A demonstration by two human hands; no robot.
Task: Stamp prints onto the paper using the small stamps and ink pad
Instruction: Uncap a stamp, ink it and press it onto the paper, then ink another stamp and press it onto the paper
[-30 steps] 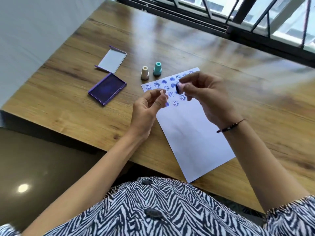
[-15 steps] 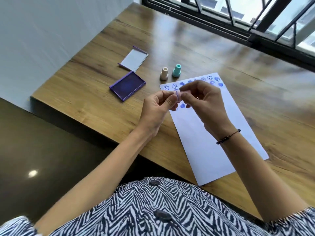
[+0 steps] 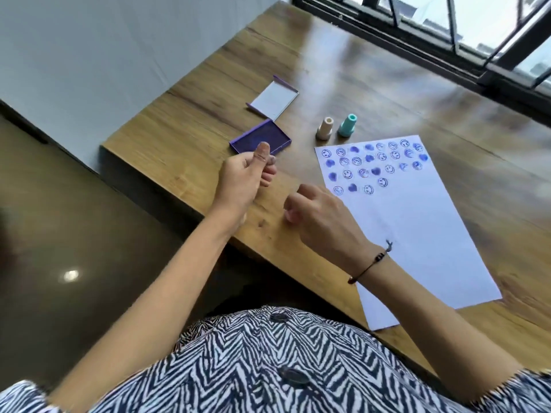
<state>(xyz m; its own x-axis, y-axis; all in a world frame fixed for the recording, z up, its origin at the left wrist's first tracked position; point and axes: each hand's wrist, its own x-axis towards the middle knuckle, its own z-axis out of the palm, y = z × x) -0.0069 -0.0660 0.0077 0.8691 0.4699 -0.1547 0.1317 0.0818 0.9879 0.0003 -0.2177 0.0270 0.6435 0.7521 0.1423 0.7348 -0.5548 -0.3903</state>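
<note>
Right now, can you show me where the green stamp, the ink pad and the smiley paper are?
teal stamp (image 3: 347,125), head view, on its round body.
ink pad (image 3: 269,139), head view, on the purple inked surface.
paper (image 3: 417,228), head view, on the blank white part below the prints.

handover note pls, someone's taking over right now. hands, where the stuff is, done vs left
Left hand: curled by the open ink pad, thumb up; something small may be in its grip at the fingertips, can't confirm.
Right hand: loosely curled at the near left edge of the paper; I can't see into its grip.
Beige stamp and teal stamp stand upright side by side, just beyond the paper's top edge. Ink pad lid lies open behind the pad.
Done: several rows of blue smileys and hearts across the top of the sheet.
Left: the lower part of the sheet is blank.
</note>
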